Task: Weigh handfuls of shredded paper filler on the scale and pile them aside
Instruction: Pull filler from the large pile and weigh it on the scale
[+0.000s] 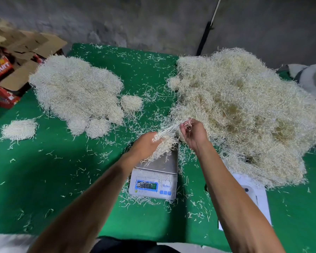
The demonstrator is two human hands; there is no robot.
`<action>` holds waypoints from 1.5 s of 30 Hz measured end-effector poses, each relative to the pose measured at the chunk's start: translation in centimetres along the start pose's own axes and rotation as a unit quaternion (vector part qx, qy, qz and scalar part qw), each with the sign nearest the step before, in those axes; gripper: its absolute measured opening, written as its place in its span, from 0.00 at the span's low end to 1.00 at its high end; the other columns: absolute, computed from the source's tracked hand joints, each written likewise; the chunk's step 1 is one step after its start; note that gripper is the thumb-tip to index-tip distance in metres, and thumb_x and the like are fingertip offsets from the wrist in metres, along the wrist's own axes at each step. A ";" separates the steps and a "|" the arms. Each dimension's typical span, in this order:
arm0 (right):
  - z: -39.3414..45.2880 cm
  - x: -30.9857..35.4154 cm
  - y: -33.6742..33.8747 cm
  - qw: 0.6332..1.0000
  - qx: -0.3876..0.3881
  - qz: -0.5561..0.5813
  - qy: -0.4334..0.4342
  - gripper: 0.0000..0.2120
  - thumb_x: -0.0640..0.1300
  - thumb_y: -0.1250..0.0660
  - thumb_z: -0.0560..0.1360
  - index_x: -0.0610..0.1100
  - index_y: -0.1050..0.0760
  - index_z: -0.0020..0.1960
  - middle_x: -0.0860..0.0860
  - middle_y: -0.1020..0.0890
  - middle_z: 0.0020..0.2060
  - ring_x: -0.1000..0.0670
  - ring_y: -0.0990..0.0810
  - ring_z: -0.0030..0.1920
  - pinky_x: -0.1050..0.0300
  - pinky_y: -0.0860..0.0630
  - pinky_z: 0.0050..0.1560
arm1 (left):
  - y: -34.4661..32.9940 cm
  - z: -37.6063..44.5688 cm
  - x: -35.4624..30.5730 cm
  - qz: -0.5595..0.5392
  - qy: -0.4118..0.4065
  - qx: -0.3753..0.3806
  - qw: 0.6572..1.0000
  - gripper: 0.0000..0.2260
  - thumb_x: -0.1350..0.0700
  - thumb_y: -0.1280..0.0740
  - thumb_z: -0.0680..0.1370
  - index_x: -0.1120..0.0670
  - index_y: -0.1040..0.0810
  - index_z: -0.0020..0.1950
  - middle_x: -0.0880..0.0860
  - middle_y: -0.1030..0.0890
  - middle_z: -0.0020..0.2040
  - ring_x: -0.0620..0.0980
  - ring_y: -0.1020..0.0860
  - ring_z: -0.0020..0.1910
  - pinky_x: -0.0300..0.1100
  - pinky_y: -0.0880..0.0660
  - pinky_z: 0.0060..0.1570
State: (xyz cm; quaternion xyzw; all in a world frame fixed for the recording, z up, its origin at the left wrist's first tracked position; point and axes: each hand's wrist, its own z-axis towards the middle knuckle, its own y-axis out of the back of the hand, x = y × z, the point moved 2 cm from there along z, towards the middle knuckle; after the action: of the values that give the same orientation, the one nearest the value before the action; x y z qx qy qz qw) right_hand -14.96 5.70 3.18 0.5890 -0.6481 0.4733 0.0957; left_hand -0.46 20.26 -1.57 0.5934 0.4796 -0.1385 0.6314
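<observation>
A white digital scale (154, 185) with a steel pan sits on the green table (49, 179) in front of me. My left hand (146, 143) grips a handful of shredded paper (165, 141) just above the pan's far end. My right hand (193, 133) pinches strands stretched between that handful and the big loose heap of shredded paper (244, 110) on the right. A pile of rounded clumps (77, 92) lies on the left, with one separate clump (18, 129) near the left edge.
Loose strands litter the green cloth around the scale. Open cardboard boxes (13, 70) stand at the far left. A white object (254, 198) lies partly under my right forearm. Grey cloth (312, 77) sits at the far right, a grey wall behind.
</observation>
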 end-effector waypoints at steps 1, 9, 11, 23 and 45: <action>0.0 0.2 -0.4 1.000 0.001 0.003 0.003 0.14 0.37 0.42 0.84 0.40 0.30 0.69 0.41 0.25 0.50 0.50 0.21 0.40 0.59 0.16 0.40 | 0.4 0.2 -0.2 -0.003 -0.002 0.013 1.000 0.31 0.36 0.38 0.81 0.50 0.35 0.79 0.50 0.21 0.58 0.35 0.30 0.41 0.37 0.31 0.43; 0.6 0.0 -1.3 0.999 0.040 -0.027 -0.020 0.09 0.34 0.50 0.83 0.40 0.32 0.52 0.49 0.27 0.32 0.53 0.30 0.27 0.59 0.25 0.37 | 2.1 0.4 1.4 0.177 -0.049 0.052 0.982 0.34 0.28 0.48 0.79 0.53 0.26 0.70 0.55 0.17 0.55 0.43 0.22 0.40 0.40 0.24 0.45; 1.6 3.1 0.8 0.964 -0.048 -0.238 0.109 0.11 0.31 0.50 0.83 0.35 0.28 0.51 0.46 0.29 0.34 0.55 0.31 0.26 0.61 0.28 0.32 | 3.4 -0.5 4.5 0.216 -0.020 0.048 0.975 0.30 0.33 0.48 0.82 0.55 0.24 0.67 0.52 0.18 0.51 0.40 0.24 0.38 0.36 0.26 0.40; 4.4 5.4 1.7 0.821 -0.034 -0.539 0.185 0.09 0.42 0.33 0.82 0.36 0.19 0.55 0.43 0.17 0.46 0.47 0.21 0.38 0.56 0.22 0.37 | 2.3 0.3 3.6 0.023 0.029 -0.051 0.998 0.46 0.21 0.46 0.72 0.50 0.39 0.80 0.52 0.34 0.79 0.51 0.27 0.71 0.54 0.36 0.74; -3.6 -17.0 18.1 0.681 -0.048 -0.697 0.219 0.25 0.41 0.41 0.84 0.44 0.37 0.80 0.50 0.41 0.81 0.50 0.45 0.82 0.48 0.48 0.82 | -1.8 -7.9 13.5 0.098 0.092 -0.093 0.987 0.15 0.59 0.40 0.84 0.61 0.26 0.70 0.65 0.26 0.70 0.59 0.21 0.59 0.51 0.23 0.60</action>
State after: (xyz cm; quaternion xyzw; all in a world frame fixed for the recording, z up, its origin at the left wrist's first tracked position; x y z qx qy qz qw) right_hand -27.04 17.19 -15.52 0.7446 -0.0330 0.3536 0.5652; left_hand 1.50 32.09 -11.74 0.5865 0.4860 0.0247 0.6475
